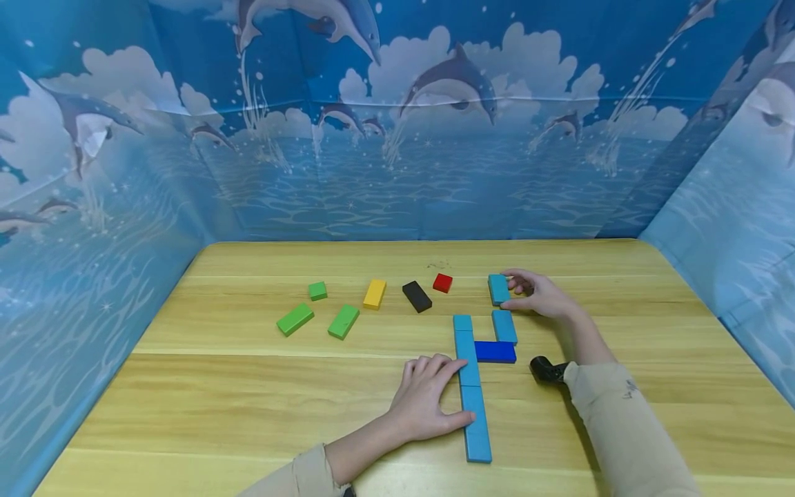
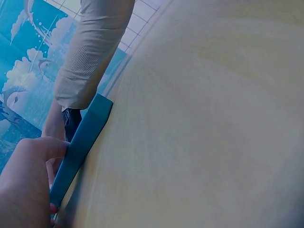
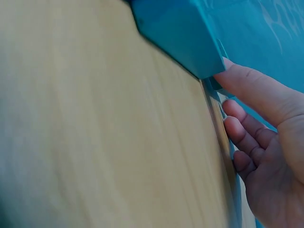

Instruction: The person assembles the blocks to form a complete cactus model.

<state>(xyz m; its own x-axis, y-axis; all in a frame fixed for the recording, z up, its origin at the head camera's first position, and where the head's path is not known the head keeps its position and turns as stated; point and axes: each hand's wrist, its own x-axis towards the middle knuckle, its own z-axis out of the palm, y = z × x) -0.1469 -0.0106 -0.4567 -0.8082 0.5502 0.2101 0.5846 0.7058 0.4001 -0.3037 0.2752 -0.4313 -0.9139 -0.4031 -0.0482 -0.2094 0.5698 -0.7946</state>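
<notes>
blue sheeting (image 1: 385, 186), creased and printed with leaping dolphins, stands around a wood-grained counter (image 1: 205, 414). on it we count one dark blue block (image 1: 495, 352), five light blue blocks (image 1: 477, 435), three green blocks (image 1: 295, 319), one yellow block (image 1: 375, 295), one black block (image 1: 417, 297) and one red block (image 1: 443, 283), all smooth and straight-edged. one light blue, one green and the red are squarish; the rest are oblong. three light blue ones form a straight row touching the dark blue block's left end; left of it we see the left hand (image 1: 425, 400), fingers spread, thumb and forefinger against that row. beyond its right end we see two light blue oblongs, and the right hand (image 1: 540, 297) pinches the farther oblong (image 1: 498, 288) between thumb and finger. red, black, yellow and green lie beyond it, leftward.
</notes>
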